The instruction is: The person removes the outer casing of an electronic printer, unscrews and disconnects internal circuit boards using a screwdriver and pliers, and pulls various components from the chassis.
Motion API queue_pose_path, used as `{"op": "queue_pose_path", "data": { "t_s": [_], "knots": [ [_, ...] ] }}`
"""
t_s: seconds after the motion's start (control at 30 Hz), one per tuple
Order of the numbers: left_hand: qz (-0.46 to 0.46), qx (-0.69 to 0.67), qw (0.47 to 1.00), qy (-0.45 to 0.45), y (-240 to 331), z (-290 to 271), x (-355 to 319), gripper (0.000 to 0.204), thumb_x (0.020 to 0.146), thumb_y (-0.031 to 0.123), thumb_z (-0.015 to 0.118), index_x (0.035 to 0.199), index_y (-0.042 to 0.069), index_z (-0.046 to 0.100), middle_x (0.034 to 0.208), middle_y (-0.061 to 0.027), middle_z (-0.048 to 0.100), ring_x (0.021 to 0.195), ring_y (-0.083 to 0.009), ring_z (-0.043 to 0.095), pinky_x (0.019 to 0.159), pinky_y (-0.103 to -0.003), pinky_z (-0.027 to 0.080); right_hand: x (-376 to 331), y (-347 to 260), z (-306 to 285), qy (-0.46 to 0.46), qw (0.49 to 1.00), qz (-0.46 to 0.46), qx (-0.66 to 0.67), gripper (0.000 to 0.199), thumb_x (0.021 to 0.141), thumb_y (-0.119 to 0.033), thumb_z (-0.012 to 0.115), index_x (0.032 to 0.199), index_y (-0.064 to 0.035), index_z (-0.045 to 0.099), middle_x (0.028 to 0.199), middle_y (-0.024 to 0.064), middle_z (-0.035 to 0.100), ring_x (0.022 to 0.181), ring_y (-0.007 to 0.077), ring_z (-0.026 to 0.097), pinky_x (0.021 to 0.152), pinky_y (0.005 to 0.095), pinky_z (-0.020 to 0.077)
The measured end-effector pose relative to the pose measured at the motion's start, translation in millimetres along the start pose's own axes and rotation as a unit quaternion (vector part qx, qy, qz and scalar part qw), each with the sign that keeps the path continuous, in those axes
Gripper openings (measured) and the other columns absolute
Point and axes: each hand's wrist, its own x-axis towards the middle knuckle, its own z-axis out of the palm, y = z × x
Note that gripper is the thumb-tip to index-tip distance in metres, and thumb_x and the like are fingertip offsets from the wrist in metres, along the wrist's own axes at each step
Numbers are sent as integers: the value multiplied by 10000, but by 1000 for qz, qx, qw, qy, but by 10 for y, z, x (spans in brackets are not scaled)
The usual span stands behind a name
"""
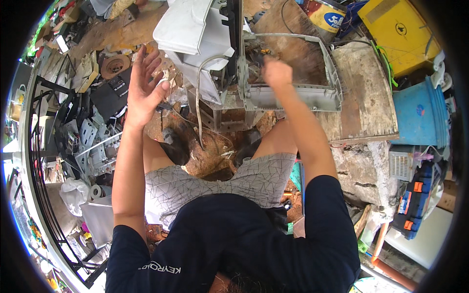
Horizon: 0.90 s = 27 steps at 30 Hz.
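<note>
My left hand (145, 88) is raised with fingers spread, holding nothing, just left of a white plastic appliance casing (188, 31). My right hand (276, 73) is closed into a fist inside an open grey plastic housing (293, 95) that lies on a worn wooden board (361, 97); whether it grips something inside is hidden. A pale flat cable (198, 105) hangs down from the casing toward my knees. I sit with grey patterned shorts (220, 183) and dark shoes below the casing.
Scrap electronics and metal frames (93, 141) crowd the left. A blue bucket (420, 117), a yellow box (400, 29) and a paint tin (326, 15) stand at the right and back. A dark toolbox with orange latches (414, 205) lies at the lower right.
</note>
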Motion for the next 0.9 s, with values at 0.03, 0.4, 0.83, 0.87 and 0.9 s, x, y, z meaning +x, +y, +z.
{"op": "queue_pose_path", "data": {
  "t_s": [0.03, 0.4, 0.83, 0.87, 0.9],
  "knots": [
    [3, -7, 1000, 0, -30, -24, -12, 988, 806, 242, 739, 1540, 59, 103, 1486, -243, 312, 1382, -368, 333, 1113, -510, 309, -82, 63, -194, 67, 998, 4, 13, 204, 894, -194, 594, 1025, -52, 658, 891, 146, 713, 816, 254, 715, 710, 384, 559],
    [56, -43, 997, 15, 409, 792, -851, 763, 840, 232, 741, 1443, -13, 342, 1358, -183, 483, 1191, -240, 522, 997, -397, 438, -1480, -240, -1241, 74, 631, 102, 765, 302, 952, -155, 614, 1196, 10, 545, 942, 32, 672, 752, 57, 584, 649, 206, 462],
    [-180, -244, 950, -76, 272, 897, -1082, 319, 873, 98, 723, 1145, -19, 604, 983, -40, 680, 887, -93, 618, 812, -269, 516, -1912, -1176, -1344, -19, 658, 70, 749, 401, 869, -24, 675, 1228, 8, 499, 1169, 113, 622, 1041, 175, 602, 920, 327, 486],
    [-167, -220, 957, -86, 312, 827, -1143, 309, 869, 95, 728, 1140, 0, 613, 954, -15, 676, 872, -80, 604, 795, -261, 508, -1920, -1244, -1341, -4, 646, 35, 762, 373, 870, -29, 670, 1207, 14, 516, 1165, 112, 615, 1054, 185, 596, 955, 346, 463],
    [-177, -271, 939, -114, 341, 745, -1194, 295, 869, 88, 727, 1130, 4, 618, 944, -3, 674, 876, -72, 598, 792, -259, 505, -1947, -1308, -1338, 9, 646, 15, 763, 364, 880, -26, 650, 1213, 23, 511, 1145, 109, 618, 1046, 174, 590, 950, 338, 463]
  ]
}}
